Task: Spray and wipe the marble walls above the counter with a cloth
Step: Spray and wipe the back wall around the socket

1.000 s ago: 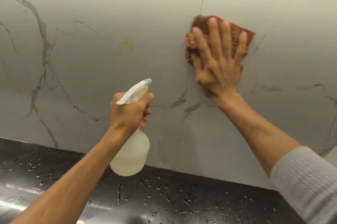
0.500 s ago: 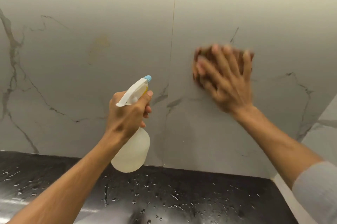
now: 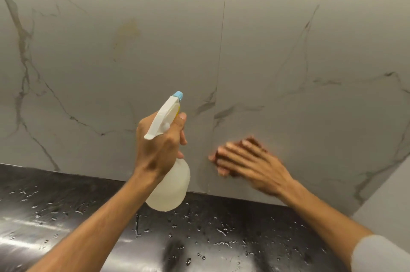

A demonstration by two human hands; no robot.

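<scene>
The grey marble wall with dark veins fills the upper view. My left hand grips a translucent spray bottle with a white trigger head and blue nozzle, held upright in front of the wall, nozzle toward it. My right hand presses a brown cloth flat against the wall low down, just above the counter. The hand is motion-blurred and covers most of the cloth. A faint yellowish stain marks the wall at the upper left of centre.
A glossy black counter runs below the wall, dotted with water droplets. A vertical joint splits the wall panels. A side wall meets the back wall at the right corner.
My right hand has swept the cloth down the wall from high up to just above the counter, moving left at the end. My left hand holds the bottle about where it was.
</scene>
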